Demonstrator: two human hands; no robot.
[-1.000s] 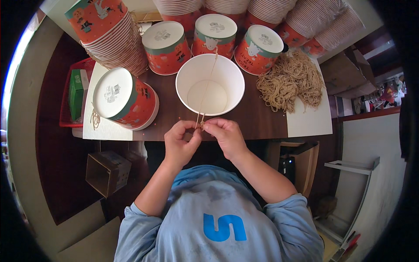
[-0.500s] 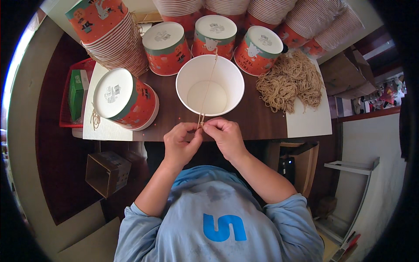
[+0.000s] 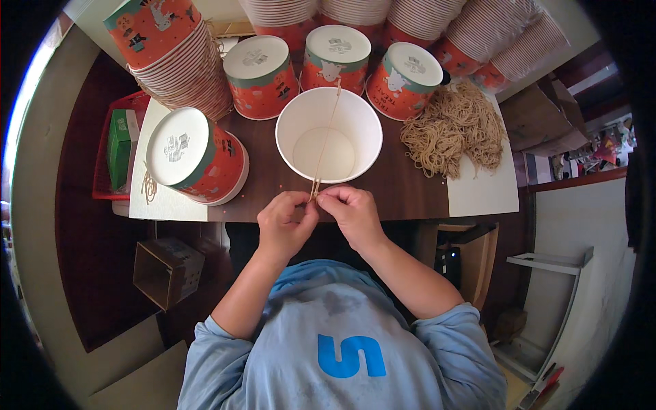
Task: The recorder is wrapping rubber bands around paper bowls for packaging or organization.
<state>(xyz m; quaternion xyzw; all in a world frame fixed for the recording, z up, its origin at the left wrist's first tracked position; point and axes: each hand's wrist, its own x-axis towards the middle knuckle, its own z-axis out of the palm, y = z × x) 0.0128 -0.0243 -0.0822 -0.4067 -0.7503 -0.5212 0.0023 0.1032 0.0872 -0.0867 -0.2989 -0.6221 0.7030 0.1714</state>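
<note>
Upright in front of me stands a white paper bucket (image 3: pixel 294 116), its mouth facing up. A tan cord (image 3: pixel 331 126) crosses the mouth from the far rim to the near rim. At the near rim, my left hand (image 3: pixel 285 217) pinches the cord between thumb and fingers. Close against it, my right hand (image 3: pixel 352 213) pinches the same cord. The fingertips almost meet, so any knot between them is too small to make out. Left of this bucket, an orange bucket with a green band (image 3: pixel 217 164) rests upside down.
Three more upturned buckets (image 3: pixel 258 89) line the back of the brown table (image 3: pixel 410 195). Tall bucket stacks (image 3: pixel 181 75) rise behind and at the left. A heap of tan cords (image 3: pixel 454 133) lies at the right. A red basket (image 3: pixel 106 167) with a green box stands beyond the left edge.
Almost nothing differs. Both hands stay at the near rim with the cord, and only the fingers shift very slightly.
</note>
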